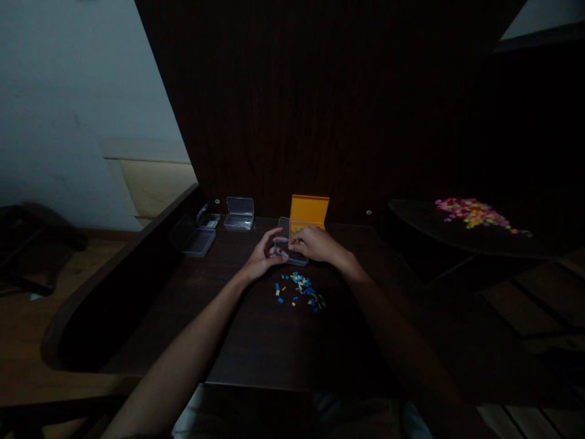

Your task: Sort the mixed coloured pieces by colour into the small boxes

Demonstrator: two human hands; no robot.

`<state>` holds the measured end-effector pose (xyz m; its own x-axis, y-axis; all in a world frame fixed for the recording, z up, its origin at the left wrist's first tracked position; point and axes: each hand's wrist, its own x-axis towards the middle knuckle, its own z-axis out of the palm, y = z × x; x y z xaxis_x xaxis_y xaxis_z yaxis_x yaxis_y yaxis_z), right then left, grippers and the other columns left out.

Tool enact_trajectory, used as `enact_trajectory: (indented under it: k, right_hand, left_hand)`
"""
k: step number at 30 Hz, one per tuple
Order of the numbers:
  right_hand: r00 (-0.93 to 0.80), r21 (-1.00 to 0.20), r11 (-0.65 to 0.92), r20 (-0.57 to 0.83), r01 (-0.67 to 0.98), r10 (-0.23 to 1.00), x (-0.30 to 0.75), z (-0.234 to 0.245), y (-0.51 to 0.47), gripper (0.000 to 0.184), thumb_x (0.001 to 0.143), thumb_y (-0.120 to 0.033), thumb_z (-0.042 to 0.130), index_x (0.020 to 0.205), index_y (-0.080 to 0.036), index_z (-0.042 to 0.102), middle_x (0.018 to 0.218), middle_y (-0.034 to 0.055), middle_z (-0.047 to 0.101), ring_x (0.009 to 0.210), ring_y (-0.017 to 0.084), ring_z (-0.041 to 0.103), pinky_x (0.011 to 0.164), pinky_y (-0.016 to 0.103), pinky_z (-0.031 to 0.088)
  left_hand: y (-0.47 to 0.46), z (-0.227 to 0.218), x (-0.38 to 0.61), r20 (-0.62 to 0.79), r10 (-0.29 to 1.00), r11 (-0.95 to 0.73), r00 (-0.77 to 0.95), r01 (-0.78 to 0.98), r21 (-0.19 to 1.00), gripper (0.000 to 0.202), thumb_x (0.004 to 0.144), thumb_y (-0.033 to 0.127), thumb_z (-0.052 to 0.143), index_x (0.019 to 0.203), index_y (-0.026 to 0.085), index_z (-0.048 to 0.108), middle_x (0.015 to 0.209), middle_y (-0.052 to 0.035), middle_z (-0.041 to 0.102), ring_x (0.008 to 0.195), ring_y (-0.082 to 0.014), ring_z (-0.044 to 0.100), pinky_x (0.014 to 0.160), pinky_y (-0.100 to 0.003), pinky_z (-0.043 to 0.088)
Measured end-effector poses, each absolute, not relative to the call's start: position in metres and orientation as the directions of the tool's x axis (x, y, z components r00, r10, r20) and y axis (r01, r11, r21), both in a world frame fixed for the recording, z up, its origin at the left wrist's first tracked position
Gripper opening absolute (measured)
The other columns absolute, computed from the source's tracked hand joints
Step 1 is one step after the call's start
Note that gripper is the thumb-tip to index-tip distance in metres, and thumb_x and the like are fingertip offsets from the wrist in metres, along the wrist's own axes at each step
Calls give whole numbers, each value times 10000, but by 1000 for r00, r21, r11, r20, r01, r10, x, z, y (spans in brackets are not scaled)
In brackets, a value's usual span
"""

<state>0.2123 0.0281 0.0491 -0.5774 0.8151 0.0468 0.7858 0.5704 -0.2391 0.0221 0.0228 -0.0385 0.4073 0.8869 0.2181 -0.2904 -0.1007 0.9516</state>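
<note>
A clear plastic box (298, 262) with its lid raised stands on the dark table in front of me. My left hand (264, 256) curves around the box's left side, thumb low at the front edge and fingers along the side. Over the box, my right hand (317, 244) has its thumb and fingertips pinched together; whatever is between them is too small to make out. Just behind is an orange box (309, 210) with its lid up, partly covered by my right hand. Nearer to me lies a loose pile of small blue, yellow and white building bricks (304, 286).
Farther left stand another open clear box (238, 222), a clear tray-like box (200, 242) and a smaller clear case (210, 219). A side panel (123, 274) edges the table's left. On a dark surface at right lies a heap of pink and yellow pieces (475, 213).
</note>
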Motion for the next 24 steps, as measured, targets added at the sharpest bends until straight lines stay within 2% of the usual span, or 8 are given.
enact_trajectory:
  k: [4,14,24]
  right_hand:
    - [-669,-289,636,-20,715,743,216,48,30,178,830,-158,667,949,-224,782,836,32,732,750,161,625,640,238,373]
    - [-683,-317,648,5,692,731,216,36,37,193,795,-135,681,929,-218,794,819,38,738,742,173,628,659,253,403]
    - [-666,-325,616,-65,718,743,221,46,34,237,778,-101,675,973,-198,768,817,18,711,699,138,597,616,226,369]
  left_hand:
    - [24,-40,22,235,888,-120,396,-294,948,797,642,177,838,1338,256,456,1156,-49,576,791,-102,594,794,-284,504]
    - [22,-36,22,233,888,-124,398,-281,952,799,644,172,835,1343,258,458,1163,-57,580,786,-104,597,804,-292,499]
    - [24,-39,22,236,884,-121,403,-291,949,785,653,177,827,1341,251,456,1163,-62,588,800,-115,605,814,-307,505]
